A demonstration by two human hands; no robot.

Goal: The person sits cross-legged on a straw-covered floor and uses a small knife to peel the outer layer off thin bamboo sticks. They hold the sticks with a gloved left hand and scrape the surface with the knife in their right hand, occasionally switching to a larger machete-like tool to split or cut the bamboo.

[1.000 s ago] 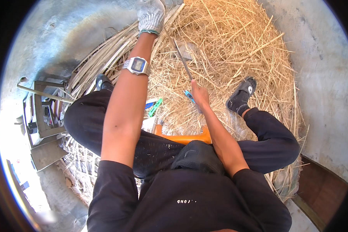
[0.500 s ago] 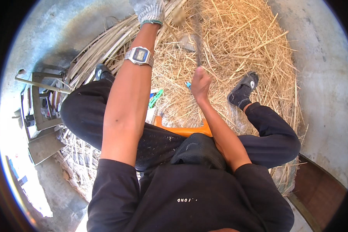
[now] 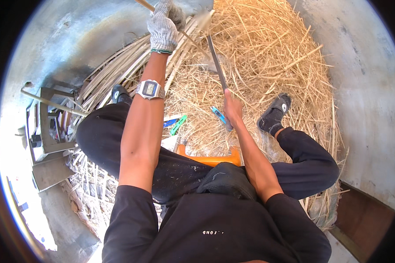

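Observation:
At the top, my left hand, in a grey knit glove with a watch below it, is closed around a thin tan stick. The stick slants down to the right past the glove. My bare right hand grips the lower end of a long, narrow, dark blade, its handle hidden in the fist. The blade points up and slightly left, its far end near a blurred pale patch to the right of the glove. Beside my right wrist, a light-blue box cutter lies on the straw.
Loose straw covers the floor between my feet. Long pale strips lie at the left. A green cutter and a blue one lie near an orange stool edge. Grey walls curve around, with a wooden frame far left.
My left hand has come lower in view, showing the stick in it. My right hand has moved slightly down and right, and the blade now tilts left. The light-blue cutter shows more fully.

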